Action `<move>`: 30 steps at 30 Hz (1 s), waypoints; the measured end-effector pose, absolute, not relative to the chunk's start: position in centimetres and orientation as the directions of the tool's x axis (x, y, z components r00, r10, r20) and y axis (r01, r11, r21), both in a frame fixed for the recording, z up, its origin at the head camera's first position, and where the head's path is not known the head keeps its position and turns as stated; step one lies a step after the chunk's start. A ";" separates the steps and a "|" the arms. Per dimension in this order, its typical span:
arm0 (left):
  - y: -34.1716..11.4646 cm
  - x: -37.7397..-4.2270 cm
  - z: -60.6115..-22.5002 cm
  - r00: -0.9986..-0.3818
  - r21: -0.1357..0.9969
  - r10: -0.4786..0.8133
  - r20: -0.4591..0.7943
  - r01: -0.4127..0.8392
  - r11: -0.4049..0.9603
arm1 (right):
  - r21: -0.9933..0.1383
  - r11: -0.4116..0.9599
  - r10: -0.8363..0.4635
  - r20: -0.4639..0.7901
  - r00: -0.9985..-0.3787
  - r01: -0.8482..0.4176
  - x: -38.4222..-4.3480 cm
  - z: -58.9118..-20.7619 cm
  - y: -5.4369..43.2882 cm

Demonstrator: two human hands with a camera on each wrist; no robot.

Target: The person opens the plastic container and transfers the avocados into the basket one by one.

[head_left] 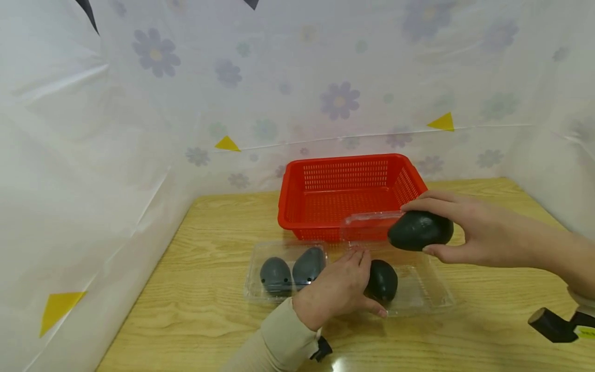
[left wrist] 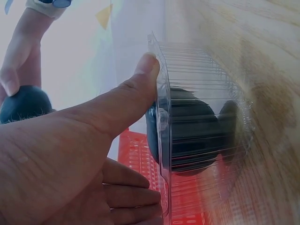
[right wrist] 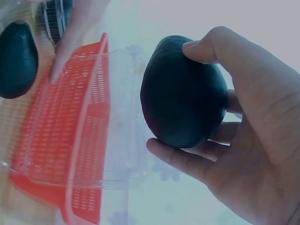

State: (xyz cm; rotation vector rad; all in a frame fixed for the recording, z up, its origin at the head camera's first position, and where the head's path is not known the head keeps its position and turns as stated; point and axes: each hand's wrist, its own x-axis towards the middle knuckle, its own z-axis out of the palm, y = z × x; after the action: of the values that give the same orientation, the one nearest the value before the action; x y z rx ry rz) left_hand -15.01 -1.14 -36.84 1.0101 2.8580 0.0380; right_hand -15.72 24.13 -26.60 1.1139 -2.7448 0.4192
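My right hand (head_left: 488, 230) grips a dark green avocado (head_left: 420, 231) in the air, over the right part of an open clear plastic clamshell box (head_left: 420, 299). In the right wrist view, thumb and fingers wrap the held avocado (right wrist: 183, 93). Another avocado (head_left: 382, 280) sits in the left part of that box. Beside it my left hand (head_left: 337, 284) rests on the box's left edge. The left wrist view shows the thumb (left wrist: 146, 70) against the rim and the other fingers extended. The box's raised lid (head_left: 367, 219) overlaps the red basket in the head view.
To the left stands a closed clear box (head_left: 253, 292) with two avocados (head_left: 275, 274) inside. A red plastic basket (head_left: 290, 204) is behind the boxes on the wooden table (head_left: 195, 299). White flower-patterned sheeting (head_left: 269, 98) hangs around the back and sides.
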 end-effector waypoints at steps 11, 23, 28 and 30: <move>-1.2 -15.1 -37.1 -0.764 0.052 0.639 -0.084 0.637 0.769 | -0.128 0.648 -0.639 0.445 -0.628 -0.751 -17.4 -24.9 23.8; -1.3 -15.1 -37.0 -0.764 0.070 0.639 -0.089 0.635 0.769 | -0.214 0.698 -0.520 0.504 -0.689 -0.683 -19.2 -24.3 23.5; -1.3 -15.1 -37.0 -0.763 0.064 0.641 -0.085 0.638 0.767 | -0.236 0.737 -0.479 0.480 -0.735 -0.634 -20.1 -24.4 23.5; -1.3 -15.1 -37.0 -0.763 0.066 0.641 -0.087 0.637 0.768 | -0.250 0.748 -0.463 0.466 -0.754 -0.615 -20.5 -24.5 23.5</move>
State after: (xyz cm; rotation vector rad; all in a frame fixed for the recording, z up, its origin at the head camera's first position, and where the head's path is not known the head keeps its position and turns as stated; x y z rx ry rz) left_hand -15.10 -1.31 -36.97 1.0353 2.8554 0.0492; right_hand -20.48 23.51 -24.51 0.8270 -2.5709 0.5569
